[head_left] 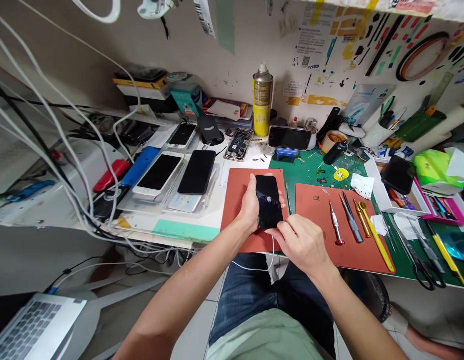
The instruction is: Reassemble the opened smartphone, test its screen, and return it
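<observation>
- Black glass-fronted smartphone [267, 206] is gripped by the left hand [250, 206] above a reddish-brown rectangular mat [236, 187].
- Thin white cable [273, 251] is pinched by the right hand [301, 241] at the phone's lower edge.
- Slim silver red-ended screwdriver [335, 222] is laid on a second reddish-brown mat [310, 210].

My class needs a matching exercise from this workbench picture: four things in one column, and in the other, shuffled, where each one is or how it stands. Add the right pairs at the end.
Column 1
1. Phone showing an apple logo
2. Spray can
3. Sideways phone
4. Red-ended screwdriver

Column 2
A. Just above a blue holder
B. Lying on a reddish mat
C. Held in the left hand
D. Standing upright, yellow in its lower part

Right pairs: 1-C, 2-D, 3-A, 4-B
</observation>
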Demonstrator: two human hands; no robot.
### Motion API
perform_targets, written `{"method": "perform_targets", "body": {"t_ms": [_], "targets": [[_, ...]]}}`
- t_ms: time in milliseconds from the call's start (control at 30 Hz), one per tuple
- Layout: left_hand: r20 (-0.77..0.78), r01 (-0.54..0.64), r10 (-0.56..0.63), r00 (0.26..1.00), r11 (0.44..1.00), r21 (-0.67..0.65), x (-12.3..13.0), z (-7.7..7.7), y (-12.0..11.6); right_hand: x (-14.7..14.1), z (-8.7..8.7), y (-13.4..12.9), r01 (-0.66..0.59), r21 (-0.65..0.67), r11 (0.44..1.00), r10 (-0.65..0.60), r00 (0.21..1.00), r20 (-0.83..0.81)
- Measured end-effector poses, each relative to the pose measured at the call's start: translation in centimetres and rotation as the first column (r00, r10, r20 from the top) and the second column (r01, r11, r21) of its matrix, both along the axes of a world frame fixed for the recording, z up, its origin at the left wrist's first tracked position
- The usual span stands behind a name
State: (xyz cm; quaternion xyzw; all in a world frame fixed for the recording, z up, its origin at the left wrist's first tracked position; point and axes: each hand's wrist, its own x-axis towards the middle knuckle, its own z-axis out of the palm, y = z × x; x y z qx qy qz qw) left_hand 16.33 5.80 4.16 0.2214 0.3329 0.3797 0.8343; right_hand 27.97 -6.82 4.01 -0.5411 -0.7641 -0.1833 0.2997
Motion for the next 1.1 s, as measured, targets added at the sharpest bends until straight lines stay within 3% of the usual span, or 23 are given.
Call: {"method": "perform_targets", "body": {"t_ms": [200,300,367,467,533,633,767,933,1100], "targets": [[-0.024,0.009,-0.01,1.0,1.0,-0.022,0.1,-0.6,0.0,-0.8,0.7,0.7,-0.049,0.047,0.998,0.051,0.998,-0.031],[-0.012,-0.002,0.002,1.0,1.0,0.002,0.2,-0.7,-0.1,-2.0,1.0,-0.9,-0.139,0.022,0.99,0.14,0.976,-0.164],[-0.001,-0.007,0.007,1.0,1.0,0.017,0.2,-0.6,-0.1,-3.0,0.6,-3.2,-0.238,-0.076,0.968,0.208,0.936,-0.285],[0.004,0.002,-0.002,1.0,1.0,0.017,0.1,-0.5,-0.1,-4.3,-1.2,-7.3,-0.391,-0.33,0.859,0.252,0.884,-0.393],[0.004,0.005,-0.005,1.0,1.0,0.014,0.0,-0.4,-0.1,-4.6,-3.0,-9.8,-0.431,-0.457,0.778,0.252,0.881,-0.401],[0.004,0.001,-0.001,1.0,1.0,0.014,0.0,-0.4,0.0,-4.3,-5.5,-12.1,-0.367,-0.544,0.755,0.132,0.897,-0.422],[0.013,-0.001,0.0,1.0,1.0,0.017,0.1,-0.6,0.2,-3.0,-6.0,-12.2,-0.306,-0.499,0.811,0.035,0.877,-0.48],[0.024,-0.001,0.001,1.0,1.0,0.021,0.1,-0.9,0.3,-2.5,-3.5,-9.6,-0.179,-0.259,0.949,0.014,0.846,-0.533],[0.033,-0.019,0.018,0.999,1.0,0.022,0.1,-0.6,0.2,-1.9,-2.4,-5.8,-0.085,-0.141,0.986,0.003,0.867,-0.499]]}}
